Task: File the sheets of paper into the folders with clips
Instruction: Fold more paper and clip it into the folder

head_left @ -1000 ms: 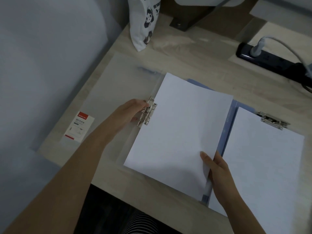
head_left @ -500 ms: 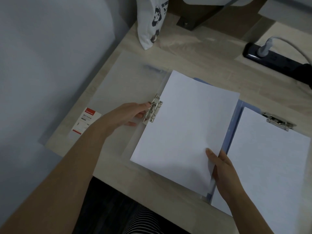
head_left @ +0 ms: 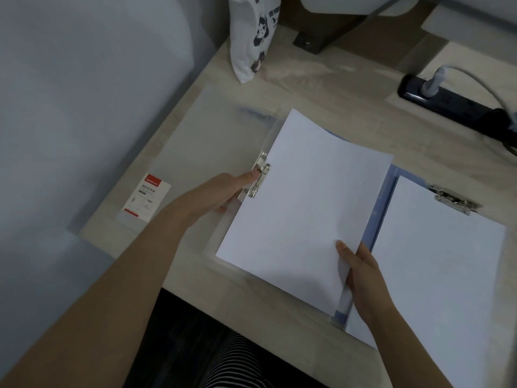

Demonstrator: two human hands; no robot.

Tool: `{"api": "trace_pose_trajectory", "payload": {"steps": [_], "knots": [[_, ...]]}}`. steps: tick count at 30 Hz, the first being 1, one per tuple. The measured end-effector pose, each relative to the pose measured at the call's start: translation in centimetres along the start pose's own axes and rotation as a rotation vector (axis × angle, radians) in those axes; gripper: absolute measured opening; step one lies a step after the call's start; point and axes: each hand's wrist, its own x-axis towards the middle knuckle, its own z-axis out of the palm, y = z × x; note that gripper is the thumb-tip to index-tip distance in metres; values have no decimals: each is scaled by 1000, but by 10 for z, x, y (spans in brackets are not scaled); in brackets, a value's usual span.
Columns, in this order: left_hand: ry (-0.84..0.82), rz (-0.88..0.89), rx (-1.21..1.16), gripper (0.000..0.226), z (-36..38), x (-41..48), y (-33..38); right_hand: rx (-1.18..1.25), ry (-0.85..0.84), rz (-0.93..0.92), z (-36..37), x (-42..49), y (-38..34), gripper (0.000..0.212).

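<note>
I am looking down at a desk where a sheet of white paper (head_left: pixel 302 208) lies on the right half of an open clear plastic folder (head_left: pixel 212 141). Over the last second the sheet has barely shifted; its left edge now sits against the metal clip (head_left: pixel 258 177) on the folder's spine. My left hand (head_left: pixel 221 191) has kept its place at that clip, thumb pressed on the lever and fingers curled under it, and I cannot tell whether the clip is lifted or already clamped. My right hand (head_left: pixel 363 278) still pinches the sheet's lower right edge, thumb on top and fingers underneath. I judge this sheet is being aligned and is not yet secured.

Counted: two folders, the clear one and a blue folder (head_left: pixel 390 191) partly beneath it to the right. Two clips, the second clip (head_left: pixel 454 200) at the blue folder's top edge. Two sheets or stacks of paper, the second paper (head_left: pixel 436 264) already lying under that clip.

Farther out on the pale wooden desk (head_left: pixel 335 88): one label (head_left: pixel 147 198) with a red band on the clear cover, one printed cloth bag (head_left: pixel 251 37) at the back, one black power strip (head_left: pixel 447 103) with a white plug.
</note>
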Motion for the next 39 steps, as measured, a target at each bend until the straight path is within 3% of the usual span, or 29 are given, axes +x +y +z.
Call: {"api": "trace_pose_trajectory", "payload": {"steps": [2, 5, 10, 14, 28, 34, 39], "knots": [[0, -48, -18, 56, 2, -5, -3, 5, 2, -2, 0, -1, 0, 35], [4, -67, -60, 49, 0, -10, -8, -13, 22, 9, -1, 1, 2, 25], [-9, -38, -100, 40, 3, -13, -13, -14, 16, 6, -1, 1, 1, 29], [46, -64, -136, 35, 6, -13, -10, -18, 45, 10, 0, 1, 1, 21], [27, -87, -115, 60, 2, -5, -17, -5, 33, 7, 0, -2, 1, 29], [12, -25, -139, 39, 5, -4, -23, -30, 38, 13, 0, -1, 2, 30], [136, 76, -166, 25, 14, 2, -34, -29, 55, 34, 1, -2, 0, 31]]}}
